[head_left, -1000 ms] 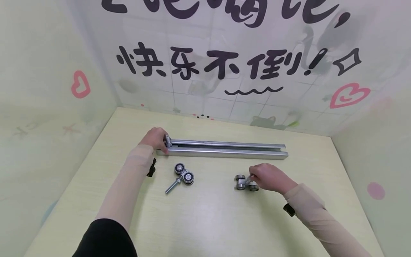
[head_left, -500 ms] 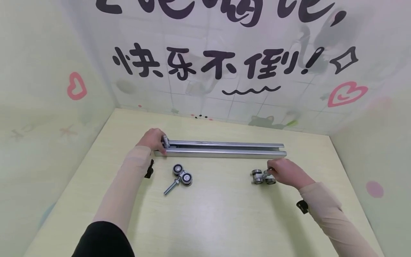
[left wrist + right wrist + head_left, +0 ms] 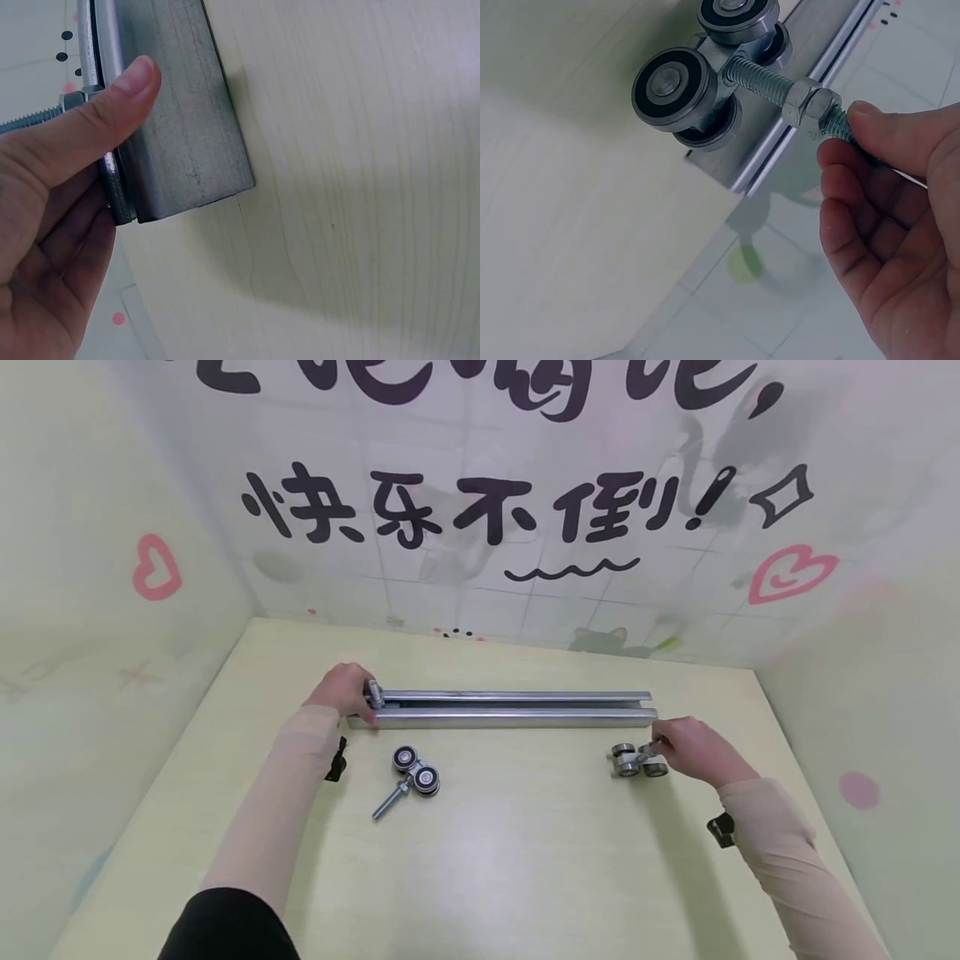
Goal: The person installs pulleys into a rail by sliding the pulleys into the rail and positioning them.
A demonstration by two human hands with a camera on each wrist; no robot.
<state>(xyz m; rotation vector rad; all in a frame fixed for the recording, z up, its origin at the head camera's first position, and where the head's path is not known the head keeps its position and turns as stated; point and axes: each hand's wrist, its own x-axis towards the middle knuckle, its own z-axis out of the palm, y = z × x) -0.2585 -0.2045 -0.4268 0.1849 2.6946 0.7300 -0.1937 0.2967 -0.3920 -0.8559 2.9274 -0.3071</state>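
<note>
A slotted metal rail (image 3: 517, 719) lies across the back of the table. My left hand (image 3: 340, 689) grips its left end, thumb on the front side in the left wrist view. A threaded bolt (image 3: 31, 119) with a nut stands out of the slot beside that thumb; whatever it is fixed to inside is hidden. Between thumb and fingers, my right hand (image 3: 699, 748) pinches the threaded bolt of a four-wheeled roller trolley (image 3: 671, 86), just in front of the rail's right end. Two nuts (image 3: 810, 106) sit on that bolt. The trolley is outside the slot.
Another roller trolley (image 3: 415, 772) lies on its side on the table (image 3: 487, 860), in front of the rail's left part, its bolt pointing to the near left. A back wall (image 3: 450, 593) with lettering and two side walls enclose the table.
My right hand has carried its trolley to the right and away from me, up to the rail's right end. The left hand stays on the rail; the head view has shifted slightly.
</note>
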